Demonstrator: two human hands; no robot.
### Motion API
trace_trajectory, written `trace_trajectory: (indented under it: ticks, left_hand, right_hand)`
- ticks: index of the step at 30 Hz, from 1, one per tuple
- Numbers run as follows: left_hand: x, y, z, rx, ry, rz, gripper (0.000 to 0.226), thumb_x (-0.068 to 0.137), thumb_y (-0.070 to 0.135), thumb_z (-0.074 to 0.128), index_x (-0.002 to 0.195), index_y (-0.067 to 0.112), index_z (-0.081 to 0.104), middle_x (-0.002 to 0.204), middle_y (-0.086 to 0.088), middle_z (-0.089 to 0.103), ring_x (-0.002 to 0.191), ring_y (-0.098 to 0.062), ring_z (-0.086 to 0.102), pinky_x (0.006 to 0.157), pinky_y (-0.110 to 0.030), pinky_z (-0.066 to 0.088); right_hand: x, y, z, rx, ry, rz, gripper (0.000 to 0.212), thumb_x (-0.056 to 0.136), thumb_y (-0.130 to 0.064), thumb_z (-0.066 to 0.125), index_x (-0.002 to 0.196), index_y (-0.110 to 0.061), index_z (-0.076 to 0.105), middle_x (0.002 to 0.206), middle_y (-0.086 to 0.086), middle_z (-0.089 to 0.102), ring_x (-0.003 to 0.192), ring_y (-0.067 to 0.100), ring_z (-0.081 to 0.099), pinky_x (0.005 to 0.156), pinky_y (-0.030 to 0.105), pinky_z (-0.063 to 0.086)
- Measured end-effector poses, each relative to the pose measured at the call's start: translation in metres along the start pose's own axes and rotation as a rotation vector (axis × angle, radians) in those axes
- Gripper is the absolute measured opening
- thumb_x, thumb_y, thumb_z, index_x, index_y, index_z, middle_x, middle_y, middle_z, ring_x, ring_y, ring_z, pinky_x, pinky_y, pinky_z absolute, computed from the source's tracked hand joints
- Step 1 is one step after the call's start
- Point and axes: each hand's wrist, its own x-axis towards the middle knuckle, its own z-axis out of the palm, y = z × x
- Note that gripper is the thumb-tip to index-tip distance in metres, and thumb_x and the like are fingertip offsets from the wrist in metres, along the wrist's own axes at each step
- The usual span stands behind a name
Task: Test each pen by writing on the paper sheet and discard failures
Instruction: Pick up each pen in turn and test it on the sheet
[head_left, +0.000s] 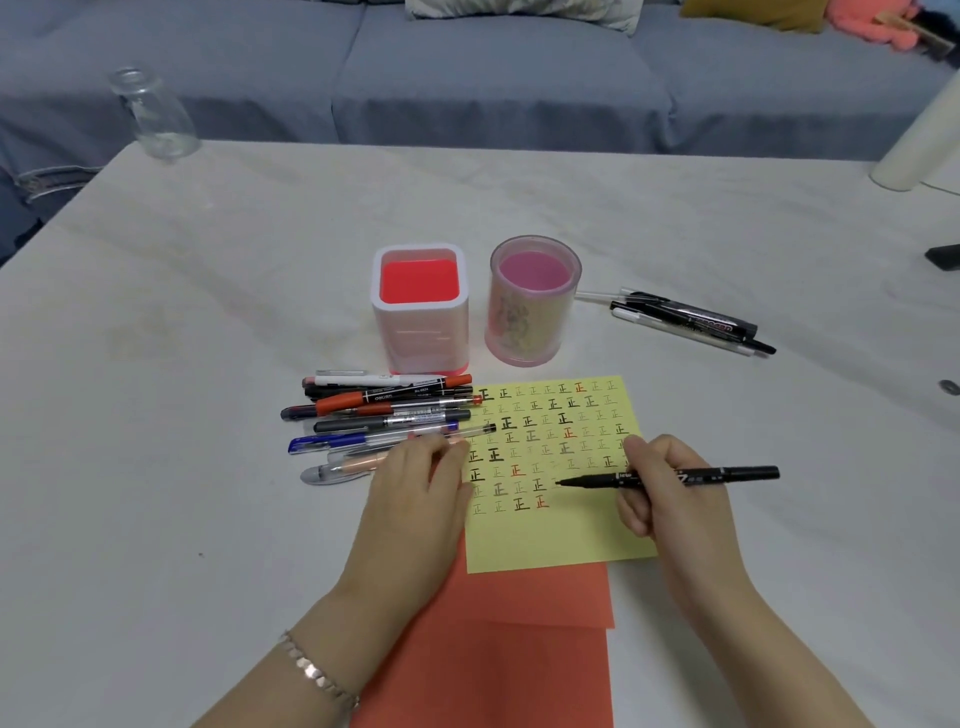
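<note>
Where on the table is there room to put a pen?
Bare table left of the pen pile, and behind the square holder and round holder toward the glass bottle. Crowded around the yellow sheet, between left hand and right hand.

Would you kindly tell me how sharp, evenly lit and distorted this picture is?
Head view: light soft and even, shadows faint; yellow sheet and black pen fairly sharp; glass bottle blurred; wide lens leans bottle and white tube outward.
</note>
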Motion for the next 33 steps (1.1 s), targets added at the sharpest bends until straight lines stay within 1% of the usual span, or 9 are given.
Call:
trace_trajectory:
  ticks: [3,6,9,11,14,18,21,25,33]
  left_hand:
    - [-0.001,0.018,0.004,-0.091,-0.037,0.119,0.041,0.086,0.030,0.044,0.114,0.004,0.060,0.113,-0.011,0.061,0.106,-0.021,0.047,0.093,-0.034,0.036]
    - [0.001,0.031,0.011,-0.071,-0.160,0.174,0.051,0.085,0.042,0.043,0.121,0.009,0.058,0.128,-0.008,0.057,0.119,-0.019,0.043,0.101,-0.034,0.029]
    - [0.004,0.032,0.019,0.005,-0.256,0.172,0.059,0.083,0.052,0.039,0.125,0.014,0.057,0.136,-0.005,0.052,0.126,-0.021,0.046,0.103,-0.036,0.024]
    - [0.004,0.030,0.022,0.034,-0.295,0.167,0.061,0.082,0.055,0.038,0.125,0.016,0.058,0.137,-0.004,0.051,0.127,-0.021,0.047,0.104,-0.037,0.023]
    - [0.003,0.029,0.025,0.021,-0.281,0.158,0.061,0.082,0.056,0.039,0.124,0.017,0.059,0.137,-0.003,0.051,0.129,-0.021,0.044,0.106,-0.039,0.021]
    - [0.002,0.029,0.028,-0.012,-0.244,0.145,0.061,0.080,0.057,0.041,0.124,0.019,0.060,0.137,-0.001,0.051,0.130,-0.018,0.042,0.106,-0.039,0.021]
    - [0.002,0.028,0.029,-0.031,-0.221,0.135,0.062,0.079,0.057,0.042,0.124,0.020,0.059,0.138,0.001,0.050,0.132,-0.017,0.041,0.106,-0.038,0.021]
    - [0.002,0.028,0.030,-0.051,-0.190,0.130,0.061,0.077,0.057,0.044,0.123,0.020,0.060,0.138,0.001,0.050,0.131,-0.016,0.041,0.105,-0.039,0.023]
    - [0.003,0.028,0.032,-0.067,-0.154,0.128,0.060,0.075,0.055,0.048,0.122,0.020,0.061,0.137,0.001,0.051,0.131,-0.016,0.041,0.106,-0.038,0.026]
  right_hand:
    - [0.002,0.002,0.000,-0.033,0.031,-0.025,0.035,0.093,-0.016,0.048,0.060,-0.011,0.038,0.038,-0.004,0.032,0.036,0.010,0.030,0.040,0.017,0.025]
    - [0.004,0.005,0.000,-0.051,0.035,-0.050,0.023,0.094,-0.018,0.046,0.076,-0.011,0.057,0.041,-0.004,0.047,0.040,0.011,0.045,0.046,0.018,0.038]
    - [0.007,0.007,0.001,-0.012,0.019,-0.060,0.028,0.097,-0.017,0.040,0.084,-0.011,0.064,0.062,0.003,0.068,0.060,0.015,0.066,0.058,0.020,0.053]
    - [0.008,0.008,0.002,-0.012,0.004,-0.053,0.026,0.097,-0.018,0.042,0.084,-0.010,0.064,0.074,0.009,0.071,0.069,0.018,0.069,0.061,0.021,0.055]
    - [0.009,0.010,0.004,-0.055,0.048,-0.057,0.023,0.091,-0.021,0.053,0.073,-0.009,0.064,0.063,0.005,0.069,0.060,0.016,0.065,0.058,0.022,0.053]
    - [0.010,0.015,0.012,-0.082,0.169,-0.091,0.038,0.085,-0.023,0.064,0.055,-0.004,0.049,0.040,0.002,0.055,0.039,0.011,0.048,0.045,0.016,0.043]
    - [0.012,0.023,0.020,-0.098,0.246,-0.100,0.046,0.083,-0.019,0.066,0.048,-0.005,0.040,0.032,-0.001,0.042,0.033,0.010,0.038,0.040,0.015,0.035]
    - [0.015,0.040,0.025,-0.183,0.292,-0.099,0.045,0.082,-0.013,0.061,0.046,-0.009,0.035,0.045,0.013,0.038,0.043,0.017,0.035,0.049,0.024,0.033]
    - [0.015,0.049,0.027,-0.295,0.266,-0.168,0.037,0.071,-0.023,0.052,0.048,0.000,0.034,0.052,0.028,0.043,0.046,0.013,0.036,0.048,0.018,0.032]
